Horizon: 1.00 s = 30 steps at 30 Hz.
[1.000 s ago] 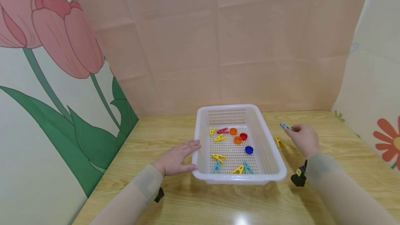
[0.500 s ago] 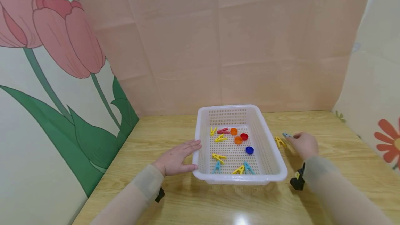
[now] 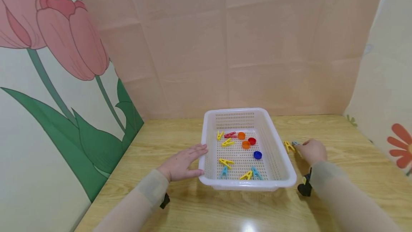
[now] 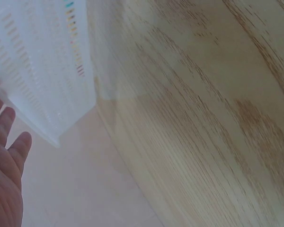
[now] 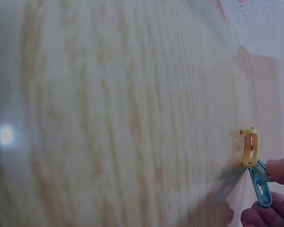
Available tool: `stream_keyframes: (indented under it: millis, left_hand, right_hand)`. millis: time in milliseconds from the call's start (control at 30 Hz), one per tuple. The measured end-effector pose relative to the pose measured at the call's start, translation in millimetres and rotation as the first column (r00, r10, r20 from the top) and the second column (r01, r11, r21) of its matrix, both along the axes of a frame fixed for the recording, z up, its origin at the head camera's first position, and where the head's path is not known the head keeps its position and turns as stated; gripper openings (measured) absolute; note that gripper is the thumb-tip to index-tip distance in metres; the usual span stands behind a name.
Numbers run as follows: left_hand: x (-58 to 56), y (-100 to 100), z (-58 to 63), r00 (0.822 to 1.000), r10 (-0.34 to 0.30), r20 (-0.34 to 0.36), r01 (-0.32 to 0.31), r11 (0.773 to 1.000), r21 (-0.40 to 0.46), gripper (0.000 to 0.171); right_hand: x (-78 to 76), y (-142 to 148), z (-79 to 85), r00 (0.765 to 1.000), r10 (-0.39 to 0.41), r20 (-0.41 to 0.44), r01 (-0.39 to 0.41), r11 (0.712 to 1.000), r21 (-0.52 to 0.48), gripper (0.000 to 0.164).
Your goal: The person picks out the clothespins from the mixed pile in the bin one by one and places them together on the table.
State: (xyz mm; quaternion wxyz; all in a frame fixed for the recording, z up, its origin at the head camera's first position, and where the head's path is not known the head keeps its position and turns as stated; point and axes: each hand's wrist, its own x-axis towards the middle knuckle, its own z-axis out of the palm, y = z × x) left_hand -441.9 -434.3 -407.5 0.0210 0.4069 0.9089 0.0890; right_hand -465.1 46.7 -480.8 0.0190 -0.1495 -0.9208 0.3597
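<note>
My left hand (image 3: 183, 162) rests with extended fingers on the left rim of a white plastic basket (image 3: 238, 183). To the basket's right, my right hand (image 3: 312, 151) pinches a light blue clothespin (image 5: 262, 191) low over the table, thumb on one leg and a finger at the other. The far end of this clothespin meets a yellow clothespin (image 5: 250, 147) in the right wrist view. That yellow one (image 3: 288, 146) stands just outside the basket's right wall. Inside the basket lie several yellow, blue and red clothespins, such as a yellow clothespin (image 3: 226, 163) near the left wall.
Orange, red and dark blue bottle caps lie in the basket, the blue cap (image 3: 257, 155) nearest me. A wooden table (image 3: 167, 135) carries everything. Behind it hangs a pinkish-brown sheet (image 3: 180, 46); painted walls flank both sides.
My right hand has come down and slightly left, bringing the light blue clothespin up against the yellow one on the table. My left hand stays at the basket rim.
</note>
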Motion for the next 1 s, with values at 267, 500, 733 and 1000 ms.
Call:
stream_keyframes:
  millis: [267, 500, 733, 1000]
  left_hand:
    - [-0.7, -0.2, -1.4, 1.0, -0.005, -0.004, 0.005, 1.0, 0.002, 0.074]
    - [-0.7, -0.5, -1.8, 1.0, -0.002, -0.004, 0.002, 1.0, 0.005, 0.075]
    - [-1.1, -0.5, -1.9, 1.0, -0.007, -0.006, 0.007, 1.0, 0.009, 0.075]
    - [-0.1, -0.4, -1.1, 1.0, -0.005, -0.006, 0.005, 1.0, 0.009, 0.075]
  right_hand:
    - [-3.2, 1.7, -4.4, 1.0, 0.005, 0.002, -0.005, 1.0, 0.021, 0.045]
    - [-8.6, 3.0, -8.9, 1.0, -0.002, -0.01, 0.002, 0.998, 0.066, 0.038]
    - [-13.4, 6.0, -15.0, 1.0, -0.005, 0.008, 0.005, 0.998, 0.061, 0.041]
    - [-13.0, 6.0, -15.5, 1.0, 0.022, 0.021, -0.024, 0.996, 0.089, 0.04]
